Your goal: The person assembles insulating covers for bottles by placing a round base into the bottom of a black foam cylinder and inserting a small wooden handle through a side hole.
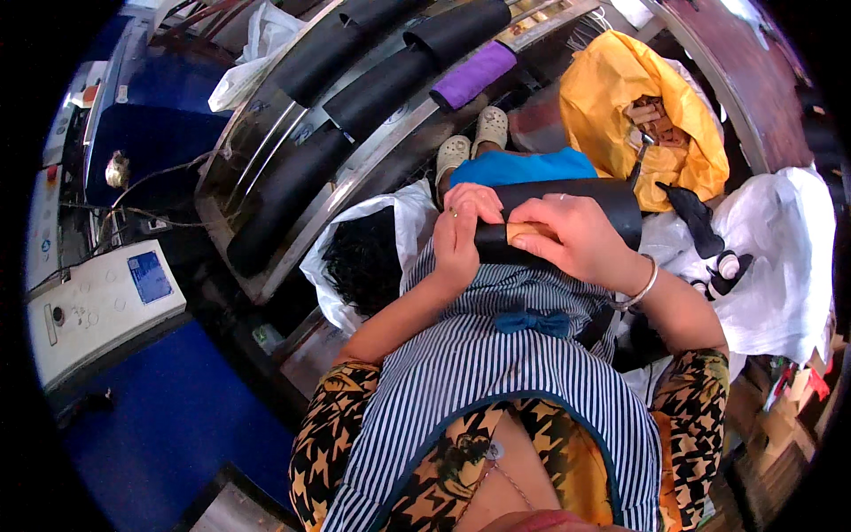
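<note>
Fingers of the right hand (576, 232) are closed in a pinch on a small tan piece (529, 231), straight-edged, wood or leather, cannot tell which. Fingers of the left hand (457, 238) are bent and bunched just left of it, against a smooth black cylinder (613, 206); cannot tell if they grip anything, tips partly hidden. Tan piece sits between the two hands, on the near side of the cylinder, which lies crosswise over the lap under the fingers. Smooth round metal bangle (645, 284) on the wrist behind the right fingers. Nearer the body, below the fingers: woven striped apron (523, 381), dark blue fabric bow (532, 323). Just beyond the fingers, soft bright blue cloth (550, 165), then cream clogs (452, 158) with perforated tops. Left of the fingers, crinkled white bag (415, 199) holding a black fibrous, shaggy mass (363, 262). Right of and beyond the fingers, creased yellow bag (607, 80), mouth open, small tan blocky pieces (654, 115) inside; nearer on that side, a loose white plastic sack (780, 253), wrinkled. Farther off, beyond and left of the fingers, metal-edged rack (306, 222) carrying long matte black tubes (381, 89) and a purple fabric-looking sleeve (476, 75).
</note>
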A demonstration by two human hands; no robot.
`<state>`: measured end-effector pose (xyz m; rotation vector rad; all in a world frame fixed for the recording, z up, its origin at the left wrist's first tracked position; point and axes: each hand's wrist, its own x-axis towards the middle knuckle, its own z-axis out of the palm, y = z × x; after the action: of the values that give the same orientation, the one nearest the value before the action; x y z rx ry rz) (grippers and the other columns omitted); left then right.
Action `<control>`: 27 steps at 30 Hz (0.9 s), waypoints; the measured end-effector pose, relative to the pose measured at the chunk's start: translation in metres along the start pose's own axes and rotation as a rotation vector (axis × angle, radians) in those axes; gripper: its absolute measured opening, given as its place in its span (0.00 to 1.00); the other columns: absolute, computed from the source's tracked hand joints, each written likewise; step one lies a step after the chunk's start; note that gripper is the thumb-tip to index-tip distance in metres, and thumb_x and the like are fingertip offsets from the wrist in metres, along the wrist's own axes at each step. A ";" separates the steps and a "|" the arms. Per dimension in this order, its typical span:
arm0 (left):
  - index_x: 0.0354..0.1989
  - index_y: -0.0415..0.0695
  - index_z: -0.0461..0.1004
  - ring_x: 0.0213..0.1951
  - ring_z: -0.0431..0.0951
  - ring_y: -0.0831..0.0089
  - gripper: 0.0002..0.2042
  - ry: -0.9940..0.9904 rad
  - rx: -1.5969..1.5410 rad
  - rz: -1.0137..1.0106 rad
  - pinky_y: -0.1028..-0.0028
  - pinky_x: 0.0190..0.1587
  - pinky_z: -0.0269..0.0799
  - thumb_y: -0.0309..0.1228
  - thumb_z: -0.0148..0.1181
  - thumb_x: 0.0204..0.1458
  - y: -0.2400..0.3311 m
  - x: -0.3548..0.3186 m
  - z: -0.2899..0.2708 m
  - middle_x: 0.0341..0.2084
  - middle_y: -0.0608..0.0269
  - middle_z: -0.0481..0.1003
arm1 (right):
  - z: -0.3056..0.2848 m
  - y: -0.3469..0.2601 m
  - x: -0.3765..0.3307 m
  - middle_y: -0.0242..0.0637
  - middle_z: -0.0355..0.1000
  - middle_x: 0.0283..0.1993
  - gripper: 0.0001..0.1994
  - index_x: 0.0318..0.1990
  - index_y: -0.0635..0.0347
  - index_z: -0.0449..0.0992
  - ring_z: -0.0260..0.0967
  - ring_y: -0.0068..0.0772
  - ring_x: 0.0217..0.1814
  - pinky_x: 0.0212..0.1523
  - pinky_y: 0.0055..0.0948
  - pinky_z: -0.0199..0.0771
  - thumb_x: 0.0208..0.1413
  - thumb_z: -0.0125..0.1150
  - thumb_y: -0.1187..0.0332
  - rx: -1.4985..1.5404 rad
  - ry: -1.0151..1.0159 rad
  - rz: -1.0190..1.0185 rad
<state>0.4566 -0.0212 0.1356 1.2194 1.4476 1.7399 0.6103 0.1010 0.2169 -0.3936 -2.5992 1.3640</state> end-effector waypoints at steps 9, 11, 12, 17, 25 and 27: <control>0.26 0.41 0.68 0.38 0.72 0.65 0.16 -0.050 0.129 -0.050 0.69 0.45 0.66 0.33 0.38 0.63 0.001 0.009 0.007 0.29 0.57 0.72 | 0.009 0.002 -0.014 0.33 0.68 0.28 0.09 0.35 0.53 0.73 0.71 0.33 0.29 0.26 0.31 0.75 0.55 0.55 0.59 -0.595 0.191 -0.267; 0.26 0.41 0.67 0.37 0.72 0.65 0.15 -0.034 0.186 -0.062 0.68 0.45 0.66 0.33 0.38 0.63 0.007 0.003 0.014 0.29 0.57 0.72 | 0.014 0.008 -0.017 0.34 0.65 0.25 0.08 0.33 0.54 0.72 0.68 0.31 0.25 0.19 0.31 0.72 0.51 0.54 0.62 -0.756 0.193 -0.342; 0.26 0.40 0.67 0.37 0.71 0.65 0.15 -0.025 0.193 -0.036 0.68 0.45 0.66 0.33 0.38 0.62 0.010 0.000 0.016 0.29 0.57 0.72 | 0.018 0.012 -0.015 0.34 0.66 0.24 0.09 0.35 0.57 0.71 0.69 0.33 0.23 0.17 0.32 0.71 0.50 0.54 0.63 -0.702 0.194 -0.389; 0.25 0.40 0.65 0.37 0.70 0.62 0.19 -0.025 0.018 -0.062 0.63 0.48 0.64 0.36 0.32 0.65 0.014 -0.016 0.024 0.29 0.55 0.72 | 0.010 -0.002 -0.022 0.45 0.72 0.23 0.19 0.44 0.59 0.70 0.73 0.47 0.25 0.22 0.42 0.70 0.55 0.54 0.52 -0.224 -0.045 0.020; 0.46 0.39 0.67 0.45 0.70 0.67 0.39 -0.142 0.036 -0.364 0.66 0.54 0.62 0.69 0.33 0.53 0.008 0.026 0.003 0.41 0.56 0.71 | -0.054 0.085 -0.100 0.42 0.75 0.31 0.18 0.36 0.55 0.76 0.74 0.47 0.33 0.31 0.40 0.73 0.58 0.52 0.49 -0.192 0.496 0.088; 0.51 0.39 0.64 0.46 0.70 0.67 0.32 -0.167 0.129 -0.279 0.69 0.55 0.61 0.59 0.46 0.57 0.005 0.019 -0.012 0.41 0.57 0.72 | -0.071 0.115 -0.162 0.40 0.75 0.25 0.20 0.33 0.55 0.76 0.75 0.43 0.31 0.31 0.38 0.72 0.61 0.49 0.48 -0.081 0.466 0.450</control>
<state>0.4379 -0.0114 0.1456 1.1354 1.5643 1.3468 0.8009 0.1679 0.1556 -1.2080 -2.2527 1.1008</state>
